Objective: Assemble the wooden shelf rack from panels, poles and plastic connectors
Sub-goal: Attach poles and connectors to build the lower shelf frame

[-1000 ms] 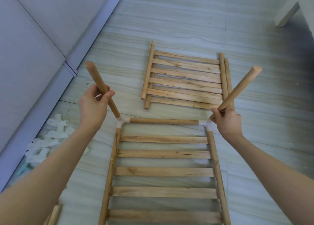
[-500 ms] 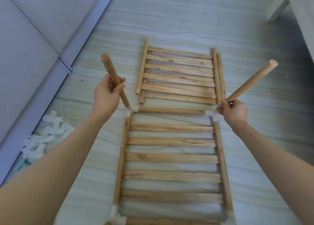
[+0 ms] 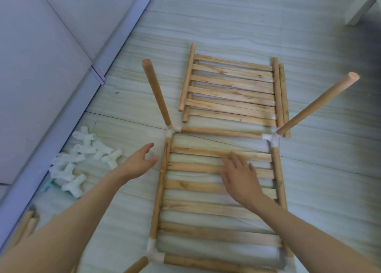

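A slatted wooden panel [image 3: 208, 208] lies flat on the floor in front of me, framed by poles joined with white plastic connectors. From the far left connector [image 3: 172, 130] a pole [image 3: 156, 91] stands up; another pole [image 3: 315, 105] rises from the far right connector [image 3: 271, 138]. My left hand [image 3: 138, 163] hovers with relaxed fingers just left of the panel's left rail, holding nothing. My right hand [image 3: 240, 175] is spread over the upper slats, fingers straight. A near left connector [image 3: 153, 252] shows at the bottom edge.
Spare slatted panels [image 3: 233, 91] lie stacked farther away. A pile of white plastic connectors [image 3: 82, 159] sits on the floor to the left, beside a grey cushioned wall [image 3: 41, 66]. Loose poles [image 3: 22, 229] lie at the lower left. A white furniture leg [image 3: 360, 6] stands top right.
Both hands let go of the two upright poles and dropped down: the left to beside the panel's rail, the right onto the slats. The poles stay standing in their connectors.
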Motion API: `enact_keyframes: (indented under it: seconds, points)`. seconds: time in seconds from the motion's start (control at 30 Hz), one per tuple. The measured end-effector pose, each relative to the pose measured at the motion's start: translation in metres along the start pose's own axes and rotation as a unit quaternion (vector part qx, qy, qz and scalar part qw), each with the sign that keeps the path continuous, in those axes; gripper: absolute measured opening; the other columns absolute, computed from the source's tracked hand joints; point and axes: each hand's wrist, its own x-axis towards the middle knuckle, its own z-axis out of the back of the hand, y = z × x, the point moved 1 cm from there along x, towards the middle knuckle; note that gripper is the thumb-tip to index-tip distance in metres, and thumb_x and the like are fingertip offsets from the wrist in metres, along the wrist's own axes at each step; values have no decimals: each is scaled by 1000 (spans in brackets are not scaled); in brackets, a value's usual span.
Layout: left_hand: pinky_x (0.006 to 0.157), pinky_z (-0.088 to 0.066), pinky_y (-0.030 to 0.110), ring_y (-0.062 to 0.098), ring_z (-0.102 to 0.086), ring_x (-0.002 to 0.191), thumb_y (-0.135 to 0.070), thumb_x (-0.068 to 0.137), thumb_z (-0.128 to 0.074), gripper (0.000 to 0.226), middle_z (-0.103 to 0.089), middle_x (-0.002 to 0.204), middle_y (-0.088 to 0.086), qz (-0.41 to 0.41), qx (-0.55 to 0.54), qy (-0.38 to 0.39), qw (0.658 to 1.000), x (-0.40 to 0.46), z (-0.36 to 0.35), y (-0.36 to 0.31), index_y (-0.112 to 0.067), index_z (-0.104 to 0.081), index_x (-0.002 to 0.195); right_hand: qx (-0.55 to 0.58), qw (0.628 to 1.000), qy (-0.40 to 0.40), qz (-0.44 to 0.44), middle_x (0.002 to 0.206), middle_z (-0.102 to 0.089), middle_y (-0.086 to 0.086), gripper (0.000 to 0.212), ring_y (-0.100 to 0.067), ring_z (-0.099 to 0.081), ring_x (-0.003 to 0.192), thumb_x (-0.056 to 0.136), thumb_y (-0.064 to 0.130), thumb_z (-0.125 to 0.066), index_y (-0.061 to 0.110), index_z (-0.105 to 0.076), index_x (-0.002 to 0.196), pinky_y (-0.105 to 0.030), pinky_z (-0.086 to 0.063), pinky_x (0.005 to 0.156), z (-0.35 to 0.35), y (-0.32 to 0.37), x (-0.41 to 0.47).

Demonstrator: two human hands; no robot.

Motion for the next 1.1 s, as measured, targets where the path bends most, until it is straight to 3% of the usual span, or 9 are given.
enact_keyframes:
  seconds: [0.17, 0.27, 0.33, 0.47, 0.53, 0.6, 0.77, 0.93, 1.1]
  points:
    - [116, -13, 31, 19, -7, 145, -25, 97, -47, 66, -4, 158, 7, -19, 158, 55, 986, -25, -15, 49, -17, -7, 150, -82, 974, 170, 125, 153, 28, 2, 68, -31, 25, 140, 95, 54, -30, 36, 9, 148, -65, 3, 108, -44, 66, -20]
    - [117, -10, 40, 22, 8, 145, -29, 99, -41, 66, 12, 157, 4, -16, 270, 77, 960, -33, -21, 72, -21, 1, 150, -136, 967, 187, 104, 148, 37, 1, 75, -37, 33, 135, 93, 59, -29, 36, 21, 144, -70, 6, 104, -55, 82, -18]
    - [117, -10, 34, 23, 5, 146, -25, 99, -41, 62, 9, 158, 4, -37, 261, 63, 963, -36, -21, 80, -20, -6, 151, -148, 966, 190, 92, 149, 36, -1, 76, -37, 33, 135, 95, 57, -30, 35, 24, 143, -70, 4, 105, -52, 85, -12]
    - [100, -38, 36, 29, -43, 124, -5, 93, -44, 46, -41, 138, 13, -109, 178, -144, 967, -41, -6, 81, -11, -42, 139, -150, 963, 205, 87, 152, 32, -1, 76, -38, 29, 137, 95, 54, -33, 35, 23, 144, -68, -1, 106, -44, 88, 0]
    - [85, -44, 41, 32, -48, 109, -2, 89, -50, 43, -47, 124, 15, -91, 194, -272, 938, -37, 8, 79, -8, -48, 132, -152, 962, 208, 89, 152, 31, 0, 76, -38, 28, 138, 96, 52, -34, 36, 23, 143, -67, -3, 107, -42, 89, 1]
    - [86, -41, 41, 34, -43, 112, -6, 88, -56, 45, -43, 127, 18, -50, 210, -324, 921, -29, 22, 80, -7, -46, 132, -159, 961, 208, 91, 153, 30, -1, 77, -38, 28, 138, 96, 50, -35, 36, 23, 144, -67, -5, 108, -41, 90, 1]
    - [96, -36, 40, 33, -33, 121, -22, 93, -54, 49, -37, 135, 16, -6, 231, -240, 943, -7, 33, 90, -8, -38, 137, -178, 953, 228, 94, 154, 27, -2, 77, -39, 23, 139, 95, 49, -38, 36, 19, 145, -64, -12, 109, -33, 94, 5]
    - [89, -40, 37, 31, -38, 111, -14, 92, -54, 34, -39, 128, 12, 31, 254, -154, 954, -6, 20, 96, -10, -46, 125, -164, 942, 281, 87, 154, 27, 0, 78, -37, 24, 140, 94, 53, -39, 36, 17, 146, -60, -10, 112, -25, 96, 12]
    - [97, -35, 33, 34, -47, 120, -17, 90, -59, 43, -49, 132, 19, 69, 82, -181, 978, -21, 29, 76, -1, -49, 129, -73, 947, 301, 86, 157, 16, -6, 73, -28, 10, 145, 97, 43, -39, 36, 14, 147, -44, -6, 117, -8, 86, 0]
